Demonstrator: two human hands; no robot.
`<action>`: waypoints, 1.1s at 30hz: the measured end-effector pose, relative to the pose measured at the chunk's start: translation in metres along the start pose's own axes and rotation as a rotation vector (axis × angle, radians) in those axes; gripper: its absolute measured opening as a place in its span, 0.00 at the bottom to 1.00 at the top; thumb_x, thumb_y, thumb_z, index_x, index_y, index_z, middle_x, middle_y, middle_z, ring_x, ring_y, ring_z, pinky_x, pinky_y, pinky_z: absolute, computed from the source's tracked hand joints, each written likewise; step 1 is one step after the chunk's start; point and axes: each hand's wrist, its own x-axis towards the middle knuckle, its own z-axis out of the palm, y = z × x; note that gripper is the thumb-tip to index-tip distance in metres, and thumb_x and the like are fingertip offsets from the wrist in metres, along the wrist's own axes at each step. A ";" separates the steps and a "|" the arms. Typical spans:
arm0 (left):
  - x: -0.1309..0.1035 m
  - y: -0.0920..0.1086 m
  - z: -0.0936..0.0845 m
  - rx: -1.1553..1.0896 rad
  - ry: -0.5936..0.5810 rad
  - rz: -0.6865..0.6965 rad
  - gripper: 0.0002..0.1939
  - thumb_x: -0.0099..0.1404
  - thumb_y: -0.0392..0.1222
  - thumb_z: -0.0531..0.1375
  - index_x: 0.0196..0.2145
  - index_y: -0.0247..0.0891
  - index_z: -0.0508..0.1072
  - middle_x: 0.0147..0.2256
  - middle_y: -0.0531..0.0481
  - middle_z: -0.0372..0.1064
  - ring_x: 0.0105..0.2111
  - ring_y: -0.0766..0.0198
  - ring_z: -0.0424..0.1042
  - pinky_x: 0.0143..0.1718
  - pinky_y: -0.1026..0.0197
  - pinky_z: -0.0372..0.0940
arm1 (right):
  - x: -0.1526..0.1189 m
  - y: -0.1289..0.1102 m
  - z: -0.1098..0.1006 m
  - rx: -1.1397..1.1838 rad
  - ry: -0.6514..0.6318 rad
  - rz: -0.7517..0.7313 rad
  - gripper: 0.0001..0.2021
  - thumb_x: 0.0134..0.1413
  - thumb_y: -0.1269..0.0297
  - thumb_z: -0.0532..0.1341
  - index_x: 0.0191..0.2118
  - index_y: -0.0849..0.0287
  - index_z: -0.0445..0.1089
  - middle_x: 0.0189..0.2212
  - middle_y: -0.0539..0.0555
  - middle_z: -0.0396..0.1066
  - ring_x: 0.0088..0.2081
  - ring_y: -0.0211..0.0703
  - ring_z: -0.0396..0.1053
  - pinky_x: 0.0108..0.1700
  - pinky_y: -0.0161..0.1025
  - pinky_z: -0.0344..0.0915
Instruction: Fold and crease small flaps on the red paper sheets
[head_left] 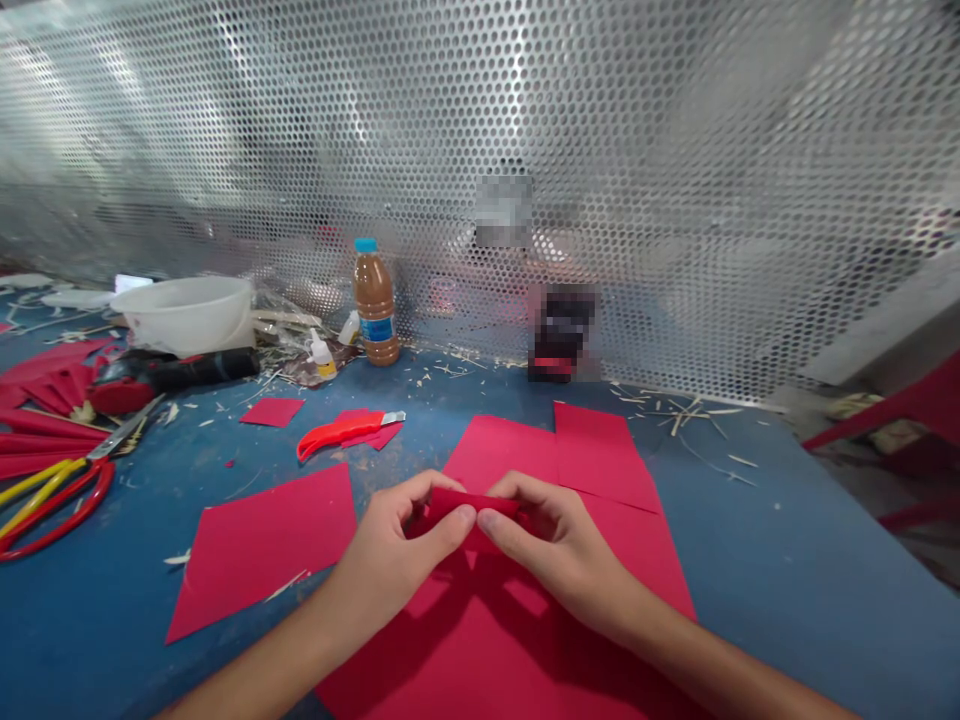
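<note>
Between my two hands is a small piece of red paper (472, 500), folded or rolled into a narrow strip. My left hand (416, 525) pinches its left end, thumb on the near side. On the right end, my right hand (544, 525) grips it the same way, and the two thumb tips almost meet. The fingers behind the paper are partly hidden. Below my hands lies a large red sheet (495, 650), shaded by them. A smaller red piece (604, 455) rests on its far right part. Left of my hands is a separate red sheet (262, 545).
A red box cutter (341, 435) lies on red scraps beyond my left hand. Scissors (90, 480) with red and yellow handles are far left, near a white tub (191, 315). A brown bottle (375, 305) and a small glue bottle (321, 355) stand before the perforated metal panel (660, 180).
</note>
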 end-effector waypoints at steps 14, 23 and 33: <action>0.001 0.001 0.007 -0.085 0.023 0.034 0.17 0.61 0.56 0.70 0.32 0.39 0.76 0.27 0.52 0.73 0.27 0.63 0.70 0.28 0.64 0.63 | -0.005 -0.006 0.003 -0.017 0.063 -0.107 0.10 0.66 0.54 0.65 0.35 0.54 0.74 0.30 0.50 0.71 0.32 0.42 0.66 0.37 0.39 0.65; -0.001 0.012 -0.003 0.310 -0.101 0.135 0.09 0.69 0.46 0.63 0.34 0.39 0.75 0.32 0.53 0.72 0.35 0.61 0.69 0.38 0.61 0.62 | -0.004 -0.003 -0.001 -0.060 -0.021 -0.041 0.06 0.63 0.62 0.62 0.34 0.54 0.69 0.24 0.47 0.68 0.25 0.39 0.64 0.29 0.36 0.62; -0.003 0.008 -0.005 0.244 -0.091 0.226 0.10 0.71 0.46 0.63 0.35 0.39 0.76 0.33 0.52 0.72 0.36 0.61 0.69 0.40 0.60 0.62 | -0.007 -0.010 0.008 -0.041 0.041 -0.062 0.06 0.64 0.62 0.61 0.34 0.55 0.69 0.26 0.46 0.64 0.27 0.37 0.59 0.28 0.33 0.59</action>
